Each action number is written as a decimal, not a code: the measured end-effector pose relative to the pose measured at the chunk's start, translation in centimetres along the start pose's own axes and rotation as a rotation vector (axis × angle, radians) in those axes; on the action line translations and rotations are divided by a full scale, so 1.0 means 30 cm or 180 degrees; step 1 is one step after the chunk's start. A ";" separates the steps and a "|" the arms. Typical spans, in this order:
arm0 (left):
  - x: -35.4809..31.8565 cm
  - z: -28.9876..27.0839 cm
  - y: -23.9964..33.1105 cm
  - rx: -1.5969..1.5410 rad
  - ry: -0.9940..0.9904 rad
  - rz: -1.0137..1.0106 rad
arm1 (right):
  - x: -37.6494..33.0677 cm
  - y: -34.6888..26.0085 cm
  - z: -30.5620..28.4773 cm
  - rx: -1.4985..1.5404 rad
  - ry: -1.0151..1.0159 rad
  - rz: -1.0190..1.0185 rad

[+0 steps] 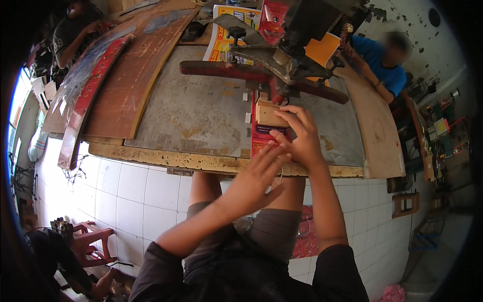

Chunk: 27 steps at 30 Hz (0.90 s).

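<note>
A pale wooden block [269, 114] lies on a narrow red printed sheet [256, 143] with a dark label band, on a grey work board [196, 116]. My right hand [305, 138] is at the block's right side. Its fingertips rest on the block's right end and the thumb is by its near edge, partly hiding both block and sheet. Closer to me, my left hand [254, 181] hovers at the table's front edge over the near end of the sheet, its fingers stretched out and apart. I see nothing held in it.
Just beyond the block, a heavy metal press [287, 60] with a long red crossbar [221, 69] overhangs the board. Long red sheets [95, 80] lie on a brown board at left. A person in blue [387, 65] sits at right; another is at far left. A red stool [93, 244] stands below.
</note>
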<state>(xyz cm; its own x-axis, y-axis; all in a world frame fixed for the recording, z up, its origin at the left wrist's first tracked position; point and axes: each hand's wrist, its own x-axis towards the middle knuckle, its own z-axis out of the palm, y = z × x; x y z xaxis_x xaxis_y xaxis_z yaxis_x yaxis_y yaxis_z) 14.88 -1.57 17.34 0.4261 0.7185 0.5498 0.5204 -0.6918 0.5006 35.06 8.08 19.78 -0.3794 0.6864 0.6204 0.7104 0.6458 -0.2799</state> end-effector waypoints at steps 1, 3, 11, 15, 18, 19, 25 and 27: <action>0.015 -0.041 -0.030 -0.0132 0.0069 0.0029 | -0.004 -0.011 -0.006 -0.0054 0.0000 -0.0001; 0.063 -0.126 -0.098 -0.0088 0.0152 0.0006 | -0.011 -0.021 -0.019 -0.0177 -0.0044 0.0016; 0.276 -0.175 -0.481 0.0637 -0.0295 0.0523 | -0.014 -0.023 -0.003 -0.0254 -0.0193 0.0040; 0.294 -0.178 -0.494 0.0737 -0.0596 0.0579 | -0.020 -0.022 -0.007 -0.0307 -0.0166 0.0037; 0.284 -0.173 -0.491 0.0791 -0.0496 0.0627 | -0.020 -0.026 -0.003 -0.0249 -0.0180 0.0067; 0.279 -0.169 -0.493 0.0859 -0.0486 0.0651 | -0.017 -0.025 -0.003 -0.0188 -0.0195 0.0079; 0.286 -0.171 -0.485 0.0870 -0.0647 0.0556 | -0.023 -0.026 -0.002 -0.0190 -0.0229 0.0105; 0.287 -0.170 -0.484 0.0870 -0.0649 0.0588 | -0.024 -0.025 -0.001 -0.0216 -0.0227 0.0103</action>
<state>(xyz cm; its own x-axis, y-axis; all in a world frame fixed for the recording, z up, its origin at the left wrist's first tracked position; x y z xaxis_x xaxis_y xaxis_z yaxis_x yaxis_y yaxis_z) 7.21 14.29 18.20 0.6550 0.6023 0.4562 0.5875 -0.7857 0.1938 34.81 7.10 19.58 -0.3950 0.7301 0.5576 0.7605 0.6004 -0.2473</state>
